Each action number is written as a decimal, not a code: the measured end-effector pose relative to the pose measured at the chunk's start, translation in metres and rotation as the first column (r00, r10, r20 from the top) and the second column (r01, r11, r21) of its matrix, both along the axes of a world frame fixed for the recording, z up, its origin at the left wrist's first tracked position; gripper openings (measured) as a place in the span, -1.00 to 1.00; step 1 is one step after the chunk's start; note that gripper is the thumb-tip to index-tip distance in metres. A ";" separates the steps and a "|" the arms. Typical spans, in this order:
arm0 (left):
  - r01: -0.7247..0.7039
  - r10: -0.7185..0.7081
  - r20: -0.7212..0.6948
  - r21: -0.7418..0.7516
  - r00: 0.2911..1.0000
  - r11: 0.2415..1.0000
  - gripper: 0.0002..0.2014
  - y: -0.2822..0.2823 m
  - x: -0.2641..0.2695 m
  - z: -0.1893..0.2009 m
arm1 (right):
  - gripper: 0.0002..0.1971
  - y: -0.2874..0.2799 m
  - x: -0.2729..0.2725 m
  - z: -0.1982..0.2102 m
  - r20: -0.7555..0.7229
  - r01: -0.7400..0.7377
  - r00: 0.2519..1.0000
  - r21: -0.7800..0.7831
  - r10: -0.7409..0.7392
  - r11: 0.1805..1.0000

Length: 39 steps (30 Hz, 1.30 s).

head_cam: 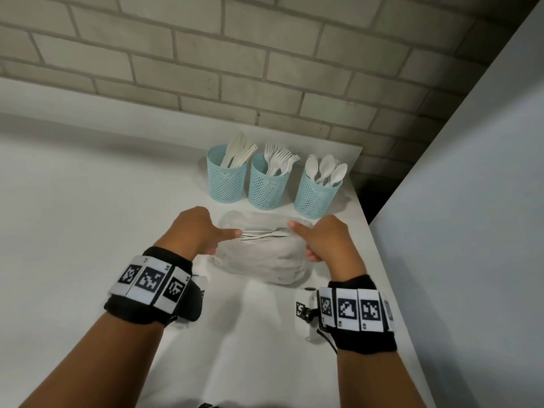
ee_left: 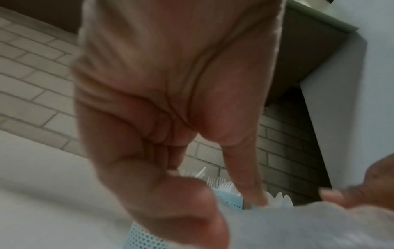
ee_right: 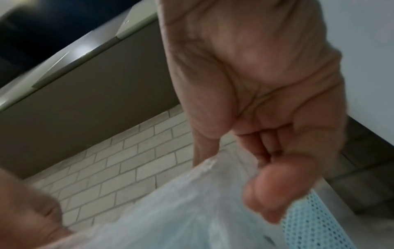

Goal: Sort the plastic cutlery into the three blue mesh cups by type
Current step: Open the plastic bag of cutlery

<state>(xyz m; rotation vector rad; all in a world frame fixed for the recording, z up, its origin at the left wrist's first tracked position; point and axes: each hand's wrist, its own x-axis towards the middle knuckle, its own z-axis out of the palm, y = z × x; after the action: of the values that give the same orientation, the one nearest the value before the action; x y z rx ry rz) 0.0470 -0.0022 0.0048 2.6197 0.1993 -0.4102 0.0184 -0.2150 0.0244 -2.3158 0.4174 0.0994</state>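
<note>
Three blue mesh cups stand in a row at the back of the white table: one with knives, one with forks, one with spoons. In front of them lies a translucent plastic bag, with a few white cutlery pieces showing at its top. My left hand grips the bag's left end, thumb laid across the top. My right hand pinches the right end. The right wrist view shows the fingers bunching the bag film. What kinds of cutlery are in the bag is unclear.
A brick wall runs behind the cups. A tall pale panel stands close on the right, just past the table's right edge. The white tabletop extends far to the left.
</note>
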 end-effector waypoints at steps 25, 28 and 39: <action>-0.616 0.015 -0.626 -0.771 0.779 -0.163 -0.82 0.009 -0.002 -0.024 | -0.84 -0.024 0.011 -0.031 -0.407 0.468 0.853 0.873 -0.326 0.136; -0.559 0.094 -0.554 -0.828 0.827 0.044 -0.89 0.014 0.000 -0.012 | -0.74 -0.026 0.011 -0.025 -0.071 0.355 0.905 0.669 -0.419 0.653; 0.098 -0.057 0.219 -0.181 0.974 0.979 -0.77 -0.016 0.014 -0.007 | -0.76 0.005 0.021 -0.030 0.241 -0.030 0.968 -0.173 0.072 0.984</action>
<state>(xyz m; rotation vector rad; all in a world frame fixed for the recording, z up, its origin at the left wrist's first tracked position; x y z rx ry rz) 0.0608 -0.0177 -0.0017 2.4640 -0.0141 -0.1629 0.0390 -0.2103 -0.0052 -2.4664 0.2470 -0.2046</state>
